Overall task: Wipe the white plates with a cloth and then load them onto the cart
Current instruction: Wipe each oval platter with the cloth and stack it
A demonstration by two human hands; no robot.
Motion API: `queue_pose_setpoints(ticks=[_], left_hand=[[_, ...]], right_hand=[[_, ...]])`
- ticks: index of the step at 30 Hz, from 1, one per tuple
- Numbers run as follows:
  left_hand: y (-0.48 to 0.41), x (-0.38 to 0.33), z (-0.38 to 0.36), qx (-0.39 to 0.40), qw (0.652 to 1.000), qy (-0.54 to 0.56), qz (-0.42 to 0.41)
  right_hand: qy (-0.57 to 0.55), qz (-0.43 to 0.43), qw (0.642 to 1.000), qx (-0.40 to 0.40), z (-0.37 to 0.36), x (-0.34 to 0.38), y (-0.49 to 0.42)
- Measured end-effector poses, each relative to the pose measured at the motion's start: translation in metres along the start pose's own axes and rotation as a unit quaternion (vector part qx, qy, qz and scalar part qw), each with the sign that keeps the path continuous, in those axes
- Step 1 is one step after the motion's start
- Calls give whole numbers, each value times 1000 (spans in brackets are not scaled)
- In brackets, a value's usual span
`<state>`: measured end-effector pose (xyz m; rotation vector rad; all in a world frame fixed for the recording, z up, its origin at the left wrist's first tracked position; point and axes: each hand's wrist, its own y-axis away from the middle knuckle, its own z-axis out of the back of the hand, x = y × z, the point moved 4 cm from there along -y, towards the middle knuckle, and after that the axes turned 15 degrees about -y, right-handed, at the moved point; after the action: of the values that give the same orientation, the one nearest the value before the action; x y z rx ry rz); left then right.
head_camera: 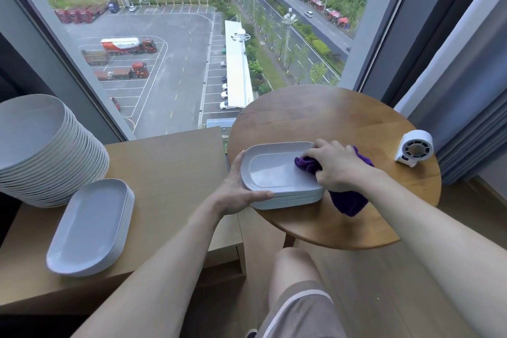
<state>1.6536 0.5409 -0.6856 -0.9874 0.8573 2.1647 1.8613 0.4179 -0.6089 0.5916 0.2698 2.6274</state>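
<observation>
Stack of white plates [274, 173] at the round table's [329, 118] left edge. The left hand [238, 189] wraps fingers and thumb round its left end. The right hand [338, 166] clutches a purple cloth [348, 200] on top. Hard wiping could shove plates off.

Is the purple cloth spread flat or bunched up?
Bunched: the right hand grips the cloth in a wad on the top plate.
</observation>
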Motion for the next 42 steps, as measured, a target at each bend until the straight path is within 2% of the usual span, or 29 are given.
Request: queue_pose_setpoints(ticks=[4,7,10,16,22,25,29,34,38,42], left_hand=[[1,-1,0,-1,1000,-3,-1],[5,-5,-2,-16,1000,0,-3],[6,-7,-3,-20,1000,6,-8],[8,-11,-3,-16,1000,-4,-15],[7,-9,-3,9,1000,-20,19],[6,-11,-4,-1,1000,-26,6],[6,-10,-3,5,1000,-12,13],[8,-10,-4,14,999,-6,45],[7,-10,-3,13,998,22,60],[8,-10,3,2,994,67,85]], right_hand=[[11,-42,998,-50,-3,16,-22],[43,-47,994,-93,-12,40,-30],[56,-23,993,-105,-20,62,-35],[22,92,995,-25,-41,117,-37],[19,164,985,55,-37,100,-6],[38,163,984,63,-30,79,7],[47,108,991,64,-14,41,12],[-4,28,1000,-9,-3,0,4],[-1,-6,995,-101,-10,4,-11],[13,-19,988,-151,-17,10,-16]])
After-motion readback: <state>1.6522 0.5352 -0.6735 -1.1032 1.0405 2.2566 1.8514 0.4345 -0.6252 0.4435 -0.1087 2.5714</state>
